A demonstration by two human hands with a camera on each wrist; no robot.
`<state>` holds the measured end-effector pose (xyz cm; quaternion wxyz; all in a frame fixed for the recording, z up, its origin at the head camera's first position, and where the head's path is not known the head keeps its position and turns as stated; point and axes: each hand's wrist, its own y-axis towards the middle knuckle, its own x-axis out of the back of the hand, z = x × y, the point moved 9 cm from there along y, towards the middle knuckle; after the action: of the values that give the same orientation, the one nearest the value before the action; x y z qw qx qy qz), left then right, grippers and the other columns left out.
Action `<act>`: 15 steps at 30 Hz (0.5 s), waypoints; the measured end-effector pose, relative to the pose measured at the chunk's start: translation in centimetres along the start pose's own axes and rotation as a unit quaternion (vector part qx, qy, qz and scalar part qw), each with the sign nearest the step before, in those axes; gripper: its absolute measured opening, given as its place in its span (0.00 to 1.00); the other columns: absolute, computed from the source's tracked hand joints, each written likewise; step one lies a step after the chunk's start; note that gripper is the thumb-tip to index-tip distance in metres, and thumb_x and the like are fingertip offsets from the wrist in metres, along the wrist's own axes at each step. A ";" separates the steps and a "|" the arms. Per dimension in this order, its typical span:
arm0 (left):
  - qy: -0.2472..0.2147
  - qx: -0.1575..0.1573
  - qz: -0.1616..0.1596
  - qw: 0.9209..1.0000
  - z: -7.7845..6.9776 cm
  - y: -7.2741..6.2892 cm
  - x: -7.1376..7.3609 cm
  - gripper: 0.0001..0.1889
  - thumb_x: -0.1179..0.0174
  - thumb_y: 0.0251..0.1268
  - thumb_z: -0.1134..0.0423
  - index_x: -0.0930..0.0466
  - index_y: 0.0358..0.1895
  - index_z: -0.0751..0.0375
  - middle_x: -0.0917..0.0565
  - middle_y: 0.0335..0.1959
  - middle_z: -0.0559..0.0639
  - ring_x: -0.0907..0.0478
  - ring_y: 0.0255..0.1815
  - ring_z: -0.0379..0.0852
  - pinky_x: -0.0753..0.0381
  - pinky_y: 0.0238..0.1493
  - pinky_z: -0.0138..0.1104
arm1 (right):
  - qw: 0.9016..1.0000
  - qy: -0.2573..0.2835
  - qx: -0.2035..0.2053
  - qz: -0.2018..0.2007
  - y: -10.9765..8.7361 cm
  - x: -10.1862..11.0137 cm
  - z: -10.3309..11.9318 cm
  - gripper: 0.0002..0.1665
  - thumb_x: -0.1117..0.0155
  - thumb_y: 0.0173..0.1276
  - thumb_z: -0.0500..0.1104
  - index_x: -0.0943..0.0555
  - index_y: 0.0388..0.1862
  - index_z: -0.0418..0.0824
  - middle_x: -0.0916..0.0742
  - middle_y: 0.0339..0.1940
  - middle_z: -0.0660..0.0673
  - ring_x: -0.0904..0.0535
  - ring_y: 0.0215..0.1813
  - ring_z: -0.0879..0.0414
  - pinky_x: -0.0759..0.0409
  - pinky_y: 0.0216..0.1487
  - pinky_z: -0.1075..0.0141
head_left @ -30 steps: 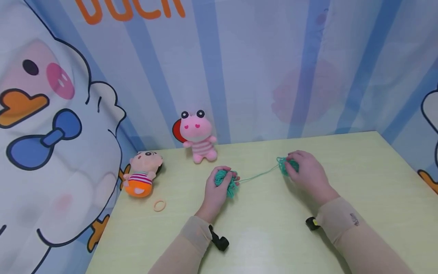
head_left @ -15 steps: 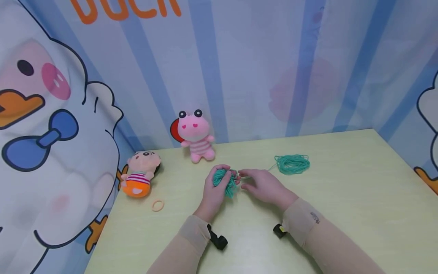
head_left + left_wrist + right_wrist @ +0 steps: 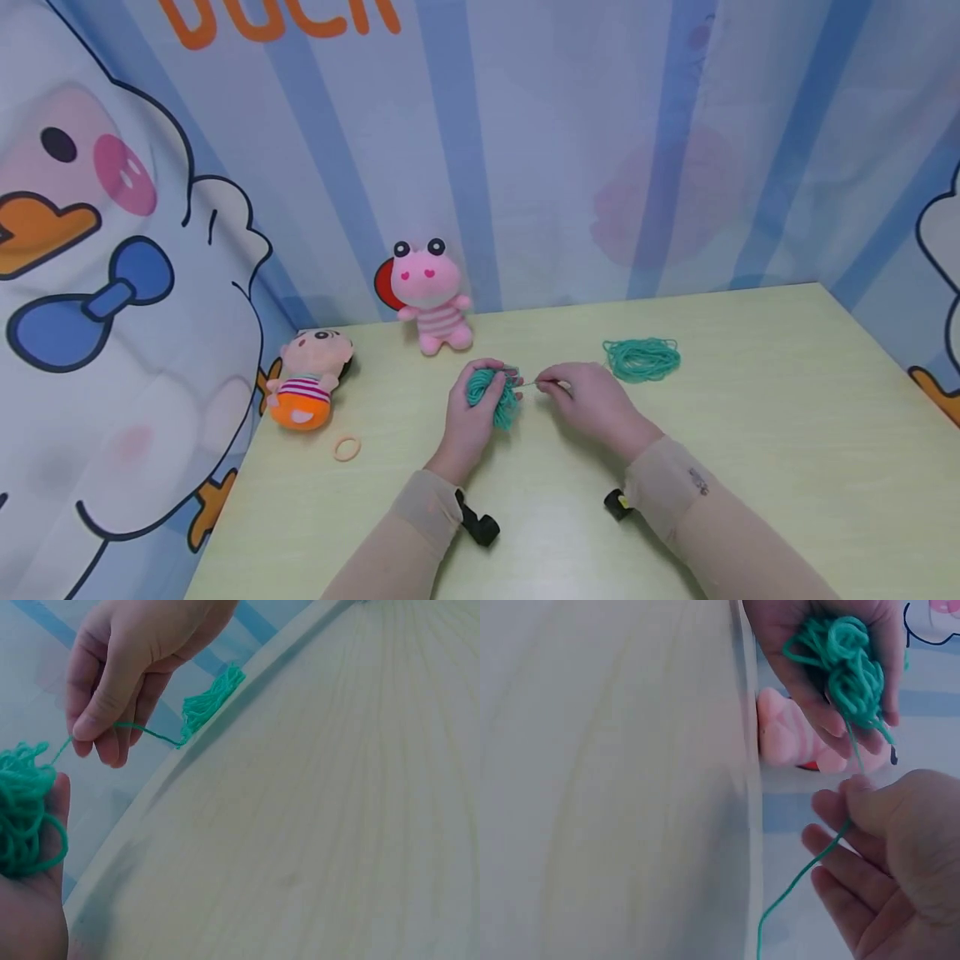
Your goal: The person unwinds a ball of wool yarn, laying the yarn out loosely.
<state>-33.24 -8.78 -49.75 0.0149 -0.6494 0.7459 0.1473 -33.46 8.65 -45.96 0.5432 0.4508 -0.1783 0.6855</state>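
My left hand (image 3: 471, 417) grips a bundle of green yarn (image 3: 486, 388), thumb across its front, loops poking out between the fingers. Just to its right, my right hand (image 3: 592, 400) pinches a single yarn strand (image 3: 856, 750) between thumb and forefinger. In the right wrist view that strand runs from the held bundle through the pinch and on downward, while the other fingers stay loosely bent. A flat coil of green yarn (image 3: 642, 360) lies on the table behind my right hand; the left wrist view shows the strand leading to this coil (image 3: 211, 699).
A pink striped plush hippo (image 3: 431, 296) sits at the table's back edge. To its left leans a plush doll (image 3: 307, 382) in orange shorts, with a small peach-coloured ring (image 3: 347, 449) in front of it. A blue striped backdrop (image 3: 540, 167) rises behind the pale table (image 3: 787, 400).
My right hand has let go of the coil, leaving it on the table, and moved left to the held bundle, where its fingers closed on the strand. My left hand has stayed nearly still.
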 end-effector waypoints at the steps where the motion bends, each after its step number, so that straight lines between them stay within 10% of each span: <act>1: 0.003 -0.001 -0.003 1.000 0.0 0.0 0.1 0.14 0.42 0.88 0.63 0.25 0.64 0.68 0.14 0.64 0.71 0.08 0.55 0.46 0.06 0.60 0.45 | 1.000 0.007 -0.006 -0.009 -0.2 0.4 -0.2 0.12 0.32 0.83 0.46 0.07 0.56 0.46 0.04 0.55 0.46 0.08 0.61 0.45 0.11 0.65 0.46; 10: 0.059 0.025 -0.028 0.998 0.3 -0.1 0.5 0.20 0.39 0.86 0.60 0.26 0.69 0.70 0.08 0.56 0.62 0.10 0.38 0.44 0.09 0.40 0.30 | 0.993 0.059 -0.021 -0.103 -2.7 4.5 -1.9 0.13 0.32 0.83 0.45 0.08 0.58 0.43 0.04 0.54 0.44 0.08 0.59 0.43 0.10 0.59 0.44; 15: 0.117 0.025 -0.064 0.991 0.1 -0.2 1.1 0.18 0.32 0.80 0.57 0.19 0.64 0.58 0.10 0.46 0.50 0.15 0.39 0.41 0.13 0.48 0.30 | 0.986 0.078 -0.046 -0.142 -4.4 6.6 -3.7 0.15 0.34 0.85 0.46 0.09 0.60 0.42 0.04 0.51 0.44 0.07 0.55 0.44 0.11 0.42 0.60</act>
<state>-33.23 -9.88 -50.17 -0.0465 -0.7083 0.7026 0.0506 -31.09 16.74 -43.59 0.6670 0.3917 -0.1011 0.6257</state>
